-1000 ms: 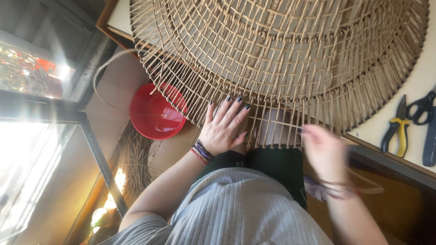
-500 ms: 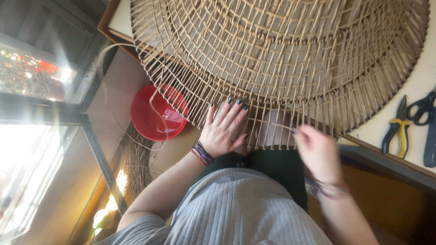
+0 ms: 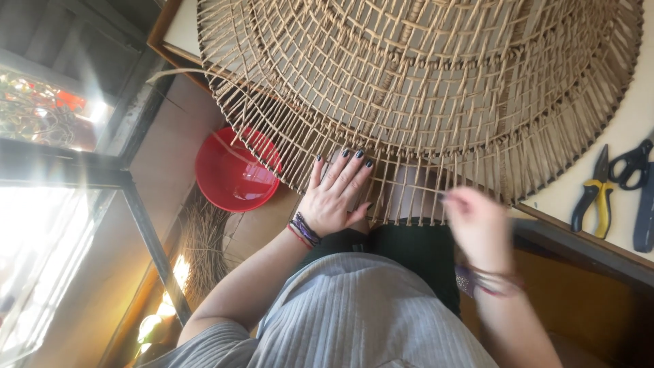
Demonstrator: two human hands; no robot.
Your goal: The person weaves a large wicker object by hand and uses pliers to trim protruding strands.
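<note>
Drawn tighter since a second ago, loose cane strand [image 3: 225, 146] left of flat-spread left hand [image 3: 335, 194] pressing woven rattan disc [image 3: 422, 82] on surface [image 3: 630, 136], blurred right hand [image 3: 477, 221] apparently pinching its end at rim stakes, grip unclear.

The left hand [image 3: 335, 194] lies flat on the wicker weave [image 3: 422, 88]. The blurred right hand [image 3: 477, 225] touches its edge beside a red bowl [image 3: 231, 178].

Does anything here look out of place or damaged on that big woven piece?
Nothing looks damaged. The round woven piece hangs past the table edge, its near rim unfinished with bare spokes sticking out. A loose strand trails off its left side. The left hand lies flat on the weave; the right hand is blurred.
</note>
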